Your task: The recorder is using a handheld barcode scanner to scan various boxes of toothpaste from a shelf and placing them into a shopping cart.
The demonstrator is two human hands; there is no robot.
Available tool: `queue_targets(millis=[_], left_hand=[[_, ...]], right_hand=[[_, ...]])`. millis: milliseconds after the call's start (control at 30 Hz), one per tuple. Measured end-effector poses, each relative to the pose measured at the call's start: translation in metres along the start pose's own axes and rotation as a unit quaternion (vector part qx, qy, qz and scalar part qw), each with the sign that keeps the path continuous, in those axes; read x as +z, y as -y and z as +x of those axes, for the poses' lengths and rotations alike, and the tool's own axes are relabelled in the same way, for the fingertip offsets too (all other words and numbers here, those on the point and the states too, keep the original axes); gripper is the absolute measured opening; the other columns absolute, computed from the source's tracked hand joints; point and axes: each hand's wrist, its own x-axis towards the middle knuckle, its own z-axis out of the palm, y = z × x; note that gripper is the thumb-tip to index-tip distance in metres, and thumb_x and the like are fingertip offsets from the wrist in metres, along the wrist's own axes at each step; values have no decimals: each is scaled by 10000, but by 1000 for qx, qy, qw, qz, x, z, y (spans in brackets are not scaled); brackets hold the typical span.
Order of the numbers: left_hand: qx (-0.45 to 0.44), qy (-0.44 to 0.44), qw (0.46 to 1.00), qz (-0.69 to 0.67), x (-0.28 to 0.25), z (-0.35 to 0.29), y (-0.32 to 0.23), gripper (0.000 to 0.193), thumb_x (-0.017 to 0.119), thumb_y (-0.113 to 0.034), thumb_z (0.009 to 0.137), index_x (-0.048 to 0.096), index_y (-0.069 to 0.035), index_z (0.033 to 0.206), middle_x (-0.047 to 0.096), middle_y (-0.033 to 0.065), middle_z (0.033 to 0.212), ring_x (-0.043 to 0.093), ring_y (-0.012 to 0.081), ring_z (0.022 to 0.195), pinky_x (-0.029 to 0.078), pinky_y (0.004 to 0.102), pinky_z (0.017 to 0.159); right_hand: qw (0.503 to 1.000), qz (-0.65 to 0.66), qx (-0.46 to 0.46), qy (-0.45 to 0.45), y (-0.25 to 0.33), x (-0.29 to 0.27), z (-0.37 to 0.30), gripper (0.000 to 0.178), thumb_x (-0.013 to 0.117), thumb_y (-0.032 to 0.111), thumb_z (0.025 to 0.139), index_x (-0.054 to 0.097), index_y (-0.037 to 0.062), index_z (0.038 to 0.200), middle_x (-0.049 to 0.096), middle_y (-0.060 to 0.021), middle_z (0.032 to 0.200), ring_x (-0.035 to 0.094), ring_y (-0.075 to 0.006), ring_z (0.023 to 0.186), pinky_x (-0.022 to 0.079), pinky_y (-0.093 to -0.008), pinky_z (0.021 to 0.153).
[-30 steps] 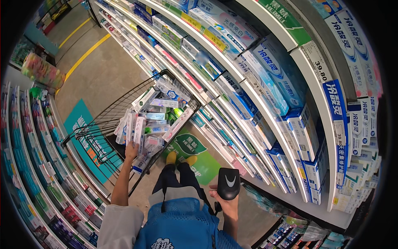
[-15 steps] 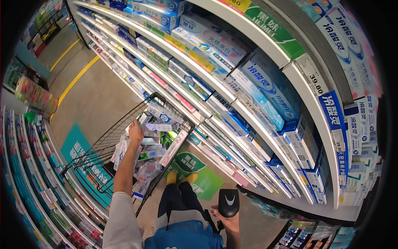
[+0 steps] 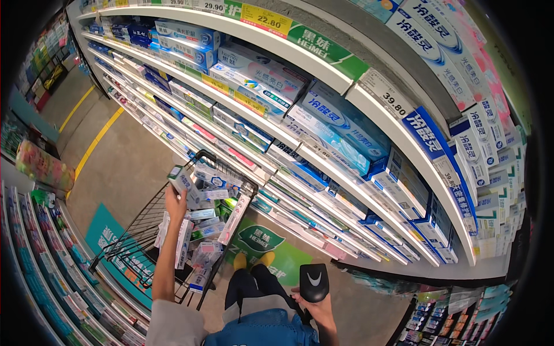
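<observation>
My left hand point(image 3: 175, 203) grips a white and green toothpaste box point(image 3: 183, 181), raised above the far left part of a black wire shopping cart point(image 3: 144, 222). Below and beside it, the cart holds a loose heap of toothpaste boxes point(image 3: 209, 232), mostly white with some green and blue. At the lower right, my right hand point(image 3: 317, 309) is closed around a black handheld scanner point(image 3: 314, 282), its rounded head facing up. The fingers under the scanner are partly hidden.
A long shelf unit point(image 3: 323, 141) stocked with toothpaste boxes runs along the right, close to the cart. Another stocked shelf point(image 3: 55, 268) curves along the left. Past the cart, grey floor point(image 3: 135, 147) carries a yellow line. A small-goods rack point(image 3: 444, 317) stands at the lower right.
My left hand has come up out of the heap with a toothpaste box in it. The view has shifted slightly; my right hand still holds the scanner.
</observation>
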Motion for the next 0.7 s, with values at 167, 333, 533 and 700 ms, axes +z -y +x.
queue_targets(millis=[167,333,533,700], left_hand=[[-292,114,862,-399,-17,-43,-118,247,638,-203,868,573,4,986,621,37,836,575,115,649,497,255,648],[-339,165,773,-511,-20,-107,-218,216,612,-134,866,555,-1,1026,638,72,931,630,144,798,523,282,680],[-368,240,722,-534,-29,-164,-290,291,642,-53,812,485,-17,1054,588,58,965,604,163,853,515,275,686],[-386,281,736,-481,-35,-197,-320,422,638,-48,809,431,-6,1174,556,89,1068,577,182,947,508,301,761]], right_hand=[[994,106,3,-7,11,-1,4,203,721,58,777,654,-30,946,687,-80,887,637,-120,790,511,-250,681],[980,183,-45,-69,29,-8,13,288,704,69,800,611,-51,1044,668,-126,942,632,-139,801,529,-266,688],[938,300,-111,-132,31,-6,9,527,738,69,770,496,-12,1231,594,-88,1099,558,-132,985,439,-263,875],[942,304,-70,-120,9,-36,6,564,723,17,763,462,6,1263,551,-59,1145,540,-142,1010,438,-291,877]])
